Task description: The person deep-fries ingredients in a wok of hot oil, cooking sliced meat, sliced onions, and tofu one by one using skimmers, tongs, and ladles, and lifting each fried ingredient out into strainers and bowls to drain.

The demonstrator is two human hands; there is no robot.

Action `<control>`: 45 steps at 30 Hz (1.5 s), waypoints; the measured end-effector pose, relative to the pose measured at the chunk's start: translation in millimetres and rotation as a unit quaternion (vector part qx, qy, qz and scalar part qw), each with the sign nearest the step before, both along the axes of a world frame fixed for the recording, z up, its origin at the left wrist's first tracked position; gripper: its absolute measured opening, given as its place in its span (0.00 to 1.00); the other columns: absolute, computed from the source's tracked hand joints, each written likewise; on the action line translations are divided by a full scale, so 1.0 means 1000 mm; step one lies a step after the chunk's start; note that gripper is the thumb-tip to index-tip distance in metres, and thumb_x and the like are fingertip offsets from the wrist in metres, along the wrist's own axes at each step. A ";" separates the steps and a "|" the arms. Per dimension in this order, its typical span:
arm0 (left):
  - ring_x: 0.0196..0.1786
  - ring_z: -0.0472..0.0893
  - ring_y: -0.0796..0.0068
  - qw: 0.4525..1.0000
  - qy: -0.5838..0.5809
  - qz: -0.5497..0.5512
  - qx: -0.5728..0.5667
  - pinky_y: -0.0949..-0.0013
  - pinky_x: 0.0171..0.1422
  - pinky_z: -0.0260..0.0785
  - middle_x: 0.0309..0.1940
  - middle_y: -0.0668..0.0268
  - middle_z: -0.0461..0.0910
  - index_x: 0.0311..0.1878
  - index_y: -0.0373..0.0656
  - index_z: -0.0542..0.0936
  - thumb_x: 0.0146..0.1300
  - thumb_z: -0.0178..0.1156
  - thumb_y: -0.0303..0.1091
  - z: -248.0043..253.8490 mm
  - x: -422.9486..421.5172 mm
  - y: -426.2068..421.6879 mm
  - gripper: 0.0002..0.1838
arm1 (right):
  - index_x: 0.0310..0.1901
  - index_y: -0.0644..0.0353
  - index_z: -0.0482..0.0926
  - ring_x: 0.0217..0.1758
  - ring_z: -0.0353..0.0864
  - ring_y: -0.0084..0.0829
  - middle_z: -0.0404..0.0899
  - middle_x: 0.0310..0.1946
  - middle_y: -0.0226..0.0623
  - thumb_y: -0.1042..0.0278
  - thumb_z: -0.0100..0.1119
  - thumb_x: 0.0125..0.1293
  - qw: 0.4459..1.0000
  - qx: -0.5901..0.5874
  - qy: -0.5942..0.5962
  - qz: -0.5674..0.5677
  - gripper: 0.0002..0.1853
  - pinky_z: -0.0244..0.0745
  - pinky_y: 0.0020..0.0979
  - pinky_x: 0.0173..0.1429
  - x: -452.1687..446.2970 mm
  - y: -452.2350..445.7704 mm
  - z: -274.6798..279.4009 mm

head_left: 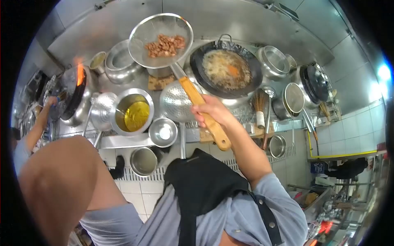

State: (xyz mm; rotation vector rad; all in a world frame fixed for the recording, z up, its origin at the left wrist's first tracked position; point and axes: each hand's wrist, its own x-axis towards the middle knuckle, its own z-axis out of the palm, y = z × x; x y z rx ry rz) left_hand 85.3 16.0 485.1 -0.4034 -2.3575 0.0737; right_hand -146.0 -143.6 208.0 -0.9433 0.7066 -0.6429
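My right hand [213, 111] is closed around the wooden handle [211, 125] of a large round mesh strainer [139, 53]. Brown pieces of what looks like cooked meat [165, 45] lie in the strainer, which is above the back of the stove, left of a black wok [256, 76]. Foaming, bubbling oil [226, 69] fills much of that wok. My bent left arm [69, 172] is raised close to the camera, and its hand is outside the picture. Below the strainer rests a perforated metal ladle [174, 100].
A pot of yellow oil [116, 108], a steel bowl [163, 132] and another perforated ladle [103, 110] stand at left. Flame [80, 74] rises at a co-worker's wok, near that person's hand [51, 101]. Right are a bamboo brush [259, 106] and small strainers [294, 97].
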 end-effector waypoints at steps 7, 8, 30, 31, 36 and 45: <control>0.66 0.71 0.50 0.999 0.045 -0.029 -0.007 0.46 0.75 0.57 0.62 0.45 0.73 0.65 0.30 0.74 0.71 0.48 0.54 -0.019 0.029 -0.001 0.34 | 0.47 0.64 0.74 0.23 0.76 0.23 0.76 0.26 0.33 0.71 0.62 0.68 0.999 0.003 0.033 -0.015 0.10 0.73 0.26 0.25 0.057 -0.026 -0.009; 0.66 0.71 0.49 0.998 0.052 -0.041 -0.012 0.45 0.75 0.56 0.63 0.45 0.72 0.65 0.30 0.74 0.71 0.48 0.54 -0.021 0.031 -0.005 0.34 | 0.45 0.63 0.75 0.24 0.76 0.23 0.76 0.25 0.32 0.71 0.62 0.68 0.998 0.006 0.047 -0.038 0.09 0.73 0.26 0.26 0.064 -0.034 -0.018; 0.78 0.63 0.46 0.734 0.521 0.113 0.421 0.40 0.83 0.45 0.75 0.42 0.63 0.72 0.27 0.66 0.74 0.45 0.55 -0.199 0.102 -0.079 0.39 | 0.47 0.64 0.76 0.20 0.79 0.26 0.79 0.22 0.35 0.69 0.69 0.63 0.996 -0.034 -0.049 -0.069 0.15 0.77 0.30 0.24 0.032 -0.007 -0.008; 0.74 0.67 0.48 0.680 0.496 0.254 0.477 0.48 0.82 0.51 0.70 0.41 0.68 0.70 0.26 0.68 0.74 0.46 0.54 -0.235 0.077 -0.089 0.37 | 0.48 0.65 0.76 0.20 0.79 0.26 0.78 0.22 0.36 0.72 0.68 0.63 0.994 -0.017 -0.080 -0.073 0.14 0.76 0.30 0.23 0.009 0.015 -0.003; 0.63 0.78 0.55 0.609 0.231 0.265 0.711 0.57 0.70 0.70 0.66 0.49 0.74 0.63 0.28 0.72 0.75 0.52 0.32 -0.351 0.014 -0.059 0.20 | 0.52 0.67 0.73 0.21 0.78 0.24 0.76 0.24 0.34 0.75 0.65 0.65 0.983 -0.060 -0.058 -0.166 0.16 0.76 0.29 0.22 -0.090 0.139 -0.004; 0.60 0.79 0.64 0.753 -0.002 0.117 0.648 0.62 0.68 0.72 0.67 0.53 0.75 0.64 0.31 0.73 0.75 0.52 0.24 -0.317 -0.140 -0.104 0.17 | 0.53 0.66 0.70 0.21 0.77 0.23 0.75 0.25 0.33 0.75 0.63 0.67 0.856 0.008 -0.007 -0.517 0.16 0.75 0.28 0.22 -0.149 0.347 -0.009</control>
